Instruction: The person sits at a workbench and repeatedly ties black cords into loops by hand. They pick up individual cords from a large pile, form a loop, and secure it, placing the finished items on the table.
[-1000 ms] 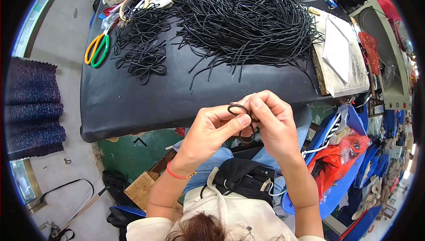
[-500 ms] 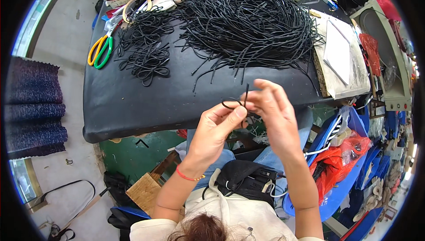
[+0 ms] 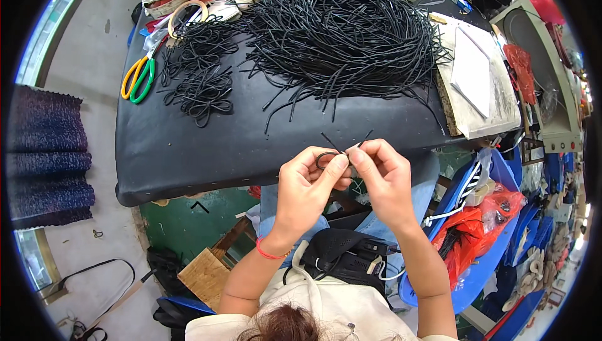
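Observation:
A black cord point(image 3: 323, 158) is pinched between my two hands, with a small loop at my left fingers and two short ends sticking up. My left hand point(image 3: 307, 184) is closed on the loop side, thumb against forefinger. Thumb and forefinger of my right hand point(image 3: 384, 178) grip the cord close beside it, the fingertips nearly touching. Past my hands, a large heap of loose black cords point(image 3: 345, 34) covers the far middle of the black-covered table point(image 3: 188, 159). Left of the heap lie several looped, tied black cords point(image 3: 199, 96).
Scissors point(image 3: 139, 78) with yellow and green handles lie at the table's left edge, near a roll of tape point(image 3: 188, 18). A board with white paper point(image 3: 471, 74) is at the right. Beside my right arm, a blue chair point(image 3: 461, 278) holds red plastic bags point(image 3: 461, 231).
My right hand has come down and closed on the cord beside my left hand. The cord's ends now point apart. The view has shifted slightly.

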Demonstrator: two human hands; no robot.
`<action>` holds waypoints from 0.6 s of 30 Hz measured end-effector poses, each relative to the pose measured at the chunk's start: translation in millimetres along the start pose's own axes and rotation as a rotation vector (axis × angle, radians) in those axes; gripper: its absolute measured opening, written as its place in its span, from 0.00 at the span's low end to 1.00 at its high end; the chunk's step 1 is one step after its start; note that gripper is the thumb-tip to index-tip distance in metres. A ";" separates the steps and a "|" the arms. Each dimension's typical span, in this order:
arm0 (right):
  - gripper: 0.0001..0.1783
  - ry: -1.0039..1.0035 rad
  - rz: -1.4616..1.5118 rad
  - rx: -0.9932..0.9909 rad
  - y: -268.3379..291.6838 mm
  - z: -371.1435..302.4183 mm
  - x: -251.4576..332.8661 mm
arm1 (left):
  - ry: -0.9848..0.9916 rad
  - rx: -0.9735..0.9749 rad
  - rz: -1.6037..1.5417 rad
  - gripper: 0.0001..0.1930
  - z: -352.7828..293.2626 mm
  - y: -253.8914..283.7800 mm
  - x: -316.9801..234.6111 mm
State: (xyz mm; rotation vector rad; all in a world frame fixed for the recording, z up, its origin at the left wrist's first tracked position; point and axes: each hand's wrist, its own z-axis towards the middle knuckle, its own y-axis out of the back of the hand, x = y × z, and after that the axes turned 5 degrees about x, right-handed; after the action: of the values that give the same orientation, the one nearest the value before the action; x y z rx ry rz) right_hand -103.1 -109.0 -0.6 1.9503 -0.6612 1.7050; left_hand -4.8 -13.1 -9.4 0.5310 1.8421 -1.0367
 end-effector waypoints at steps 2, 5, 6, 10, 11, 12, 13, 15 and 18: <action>0.09 -0.138 0.205 -0.032 1.2 3.2 3.4 | -0.008 -0.012 -0.051 0.07 1.6 0.9 1.6; 0.09 -0.168 0.183 0.019 1.1 2.0 5.2 | -0.042 -0.031 -0.064 0.07 3.3 7.1 6.8; 0.08 -0.148 0.120 0.054 -0.4 0.4 4.7 | -0.057 -0.039 -0.059 0.08 3.2 9.9 7.6; 0.04 -0.025 -0.171 0.001 8.9 22.6 -2.2 | -0.236 -0.323 0.408 0.05 10.5 36.5 -20.3; 0.03 0.272 -0.503 -0.155 14.4 38.1 -5.6 | -0.374 -0.430 0.673 0.04 17.0 59.5 -31.4; 0.06 0.431 -0.648 -0.203 22.2 53.3 -8.3 | -0.453 -0.556 0.850 0.06 23.6 81.6 -40.1; 0.08 0.556 -0.817 -0.223 26.5 68.1 -11.1 | -0.517 -0.623 1.130 0.07 28.5 102.2 -53.1; 0.13 0.735 -1.075 -0.244 26.2 91.4 -9.2 | -0.425 -0.826 1.437 0.13 35.4 121.7 -57.9; 0.17 0.870 -1.276 -0.261 21.0 105.4 -8.1 | -0.644 -0.942 1.509 0.19 36.1 97.6 -59.8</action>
State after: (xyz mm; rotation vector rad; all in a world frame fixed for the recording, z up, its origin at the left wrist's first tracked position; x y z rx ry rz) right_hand -36.3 -191.1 -20.9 0.8264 0.5694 1.2399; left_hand 112.0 14.7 -7.0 0.6512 0.7221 0.6259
